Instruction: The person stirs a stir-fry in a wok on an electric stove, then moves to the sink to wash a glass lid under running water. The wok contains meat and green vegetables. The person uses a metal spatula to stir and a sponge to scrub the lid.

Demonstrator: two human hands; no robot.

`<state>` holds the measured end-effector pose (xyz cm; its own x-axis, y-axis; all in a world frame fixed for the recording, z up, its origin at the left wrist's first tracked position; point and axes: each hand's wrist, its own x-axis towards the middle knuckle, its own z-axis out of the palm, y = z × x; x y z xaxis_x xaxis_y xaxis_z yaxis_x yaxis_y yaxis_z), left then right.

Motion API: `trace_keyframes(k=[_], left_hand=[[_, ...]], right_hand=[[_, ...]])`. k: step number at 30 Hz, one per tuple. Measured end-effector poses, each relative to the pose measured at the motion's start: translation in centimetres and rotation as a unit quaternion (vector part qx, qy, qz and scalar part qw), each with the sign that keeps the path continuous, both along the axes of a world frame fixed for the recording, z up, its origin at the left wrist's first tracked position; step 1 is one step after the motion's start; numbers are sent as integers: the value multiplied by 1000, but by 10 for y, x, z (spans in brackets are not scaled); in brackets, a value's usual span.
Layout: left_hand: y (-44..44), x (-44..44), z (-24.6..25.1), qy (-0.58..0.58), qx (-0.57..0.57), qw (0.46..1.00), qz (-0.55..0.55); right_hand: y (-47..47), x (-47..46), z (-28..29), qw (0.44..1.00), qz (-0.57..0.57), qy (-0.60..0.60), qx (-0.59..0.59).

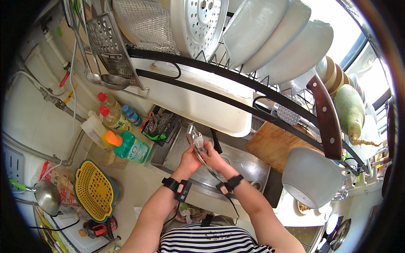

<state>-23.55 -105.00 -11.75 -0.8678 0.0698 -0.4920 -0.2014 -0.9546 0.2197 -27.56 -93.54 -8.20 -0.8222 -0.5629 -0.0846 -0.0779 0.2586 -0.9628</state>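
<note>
Both hands are together over the stainless-steel sink (177,148). Between them is a thin, shiny metal item (208,169), seen nearly edge-on, so its kind is unclear. My left hand (190,161) grips it from the left, and my right hand (215,158) closes on it from the other side. A whitish, crumpled piece (198,141) shows at the fingertips; whether it is cloth or film I cannot tell. Just beyond the fingers is a chrome piece (191,131), perhaps the faucet. A black handle-like bar (216,140) rises beside my right hand.
Above the sink runs a black dish rack (221,68) with white bowls (294,53) and a brown knife handle (326,117) jutting out. A wooden cutting board (278,145) and grey pot (311,177) are right. Left are a green detergent bottle (134,151) and yellow colander (94,191).
</note>
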Motion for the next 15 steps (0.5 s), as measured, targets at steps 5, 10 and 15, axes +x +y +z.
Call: trace_keyframes(k=[5,10,15], left_hand=[[7,3,-10,29,3,999,22],[-3,10,2,62,-6,998,14],[5,13,12,65,-15,998,15]], right_hand=[[-6,14,8,961,99,256,40],[-21,8,9,957,146,213,134],[-12,22,19,937,79,334,58]])
